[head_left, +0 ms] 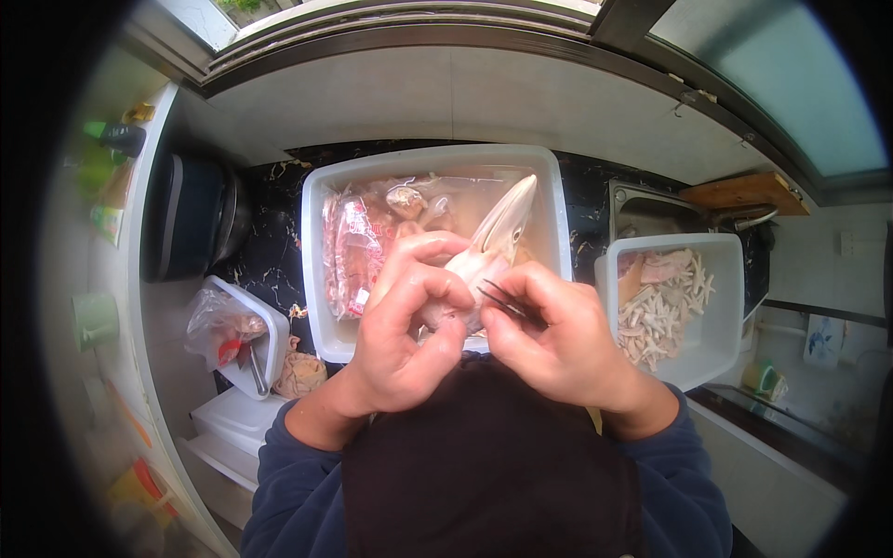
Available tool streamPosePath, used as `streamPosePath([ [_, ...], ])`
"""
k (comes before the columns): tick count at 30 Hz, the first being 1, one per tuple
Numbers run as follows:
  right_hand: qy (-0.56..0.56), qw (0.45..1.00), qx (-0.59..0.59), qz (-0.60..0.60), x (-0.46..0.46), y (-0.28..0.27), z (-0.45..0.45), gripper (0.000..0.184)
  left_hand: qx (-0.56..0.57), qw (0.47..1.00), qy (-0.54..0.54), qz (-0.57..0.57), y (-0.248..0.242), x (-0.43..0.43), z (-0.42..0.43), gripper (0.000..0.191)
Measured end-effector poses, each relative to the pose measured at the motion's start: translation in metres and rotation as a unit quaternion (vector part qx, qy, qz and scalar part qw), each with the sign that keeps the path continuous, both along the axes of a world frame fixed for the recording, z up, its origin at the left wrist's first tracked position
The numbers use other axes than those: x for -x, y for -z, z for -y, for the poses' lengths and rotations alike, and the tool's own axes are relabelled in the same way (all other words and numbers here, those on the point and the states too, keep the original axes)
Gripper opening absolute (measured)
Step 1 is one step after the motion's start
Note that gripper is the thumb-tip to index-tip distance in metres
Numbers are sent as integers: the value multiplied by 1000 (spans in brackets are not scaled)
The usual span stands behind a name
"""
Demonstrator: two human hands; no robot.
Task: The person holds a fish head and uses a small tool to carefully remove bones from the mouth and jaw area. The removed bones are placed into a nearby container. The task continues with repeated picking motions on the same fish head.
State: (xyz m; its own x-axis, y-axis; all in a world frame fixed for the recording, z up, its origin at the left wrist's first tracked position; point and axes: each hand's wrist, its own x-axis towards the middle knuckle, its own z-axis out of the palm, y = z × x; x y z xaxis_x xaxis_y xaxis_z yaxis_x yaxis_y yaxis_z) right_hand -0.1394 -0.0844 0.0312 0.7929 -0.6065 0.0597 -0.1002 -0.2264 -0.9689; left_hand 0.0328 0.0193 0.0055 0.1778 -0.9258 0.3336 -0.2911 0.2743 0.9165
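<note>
My left hand grips a plucked duck's head by its pale neck end, with the bill pointing up and to the right. Between the thumb and fingers of my right hand is a pair of dark metal tweezers. Their tips touch or nearly touch the skin below the duck's eye. Both hands are over the near side of a white plastic tub. Cloudy water fills it, and clear plastic packs of meat with red print lie at its left.
On the right, a white tub holds several chicken feet. Behind it are a steel sink, a faucet and a wooden board. At left stand a smaller tub with a plastic bag and a crumpled cloth.
</note>
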Motion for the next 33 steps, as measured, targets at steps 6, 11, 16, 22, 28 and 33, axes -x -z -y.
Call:
streamPosePath([
  [6, -9, 999, -45, 5, 3, 3, 3, 18, -47, 989, 65, -123, -2, -8, -4, 31],
  [11, -6, 999, 3, 48, 3, 4, 0, 24, -51, 985, 63, -150, 0, -6, -7, 32],
  [16, -4, 993, 105, 48, 0, 4, -1, 27, -22, 993, 35, -113, 2, -2, -6, 31],
  [22, -13, 989, 138, 45, -1, 3, 1, 25, -4, 999, 5, -34, -1, -1, -6, 30],
  [28, -4, 977, 209, 26, -4, 2, 2, 24, 15, 999, -34, 20, 0, -1, -3, 30],
  [33, 12, 972, 236, 12, -8, 3, 1, 24, -2, 997, -62, 50, -2, 3, -4, 33],
])
